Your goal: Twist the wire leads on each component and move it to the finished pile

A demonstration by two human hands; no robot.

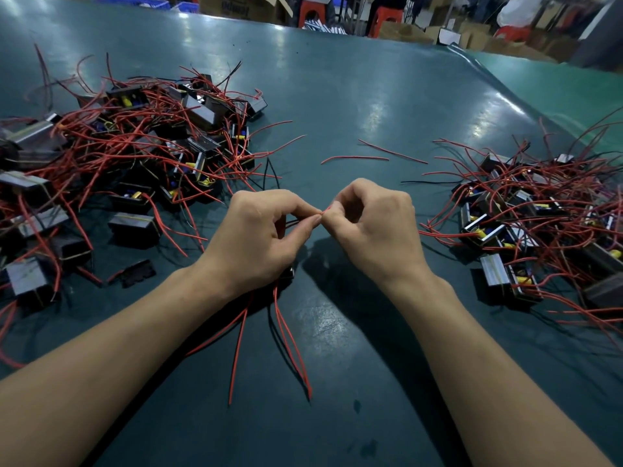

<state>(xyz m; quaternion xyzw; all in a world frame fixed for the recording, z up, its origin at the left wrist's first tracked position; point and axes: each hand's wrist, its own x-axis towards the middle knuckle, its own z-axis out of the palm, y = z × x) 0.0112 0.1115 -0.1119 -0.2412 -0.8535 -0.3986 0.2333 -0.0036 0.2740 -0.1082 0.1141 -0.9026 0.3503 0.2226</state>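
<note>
Pinching one red wire (pixel 323 213) tip between both hands, left hand (pixel 261 237) and right hand (pixel 374 227), I judge short, tight rolls above the counter (pixel 337 96) best.

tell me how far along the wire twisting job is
Which pile is finished can't be told: one heap of components lies to the left, a smaller heap to the right. In hand: the left hand and right hand pinch one red lead between them, its component under the left palm. Many components remain either way.
</note>
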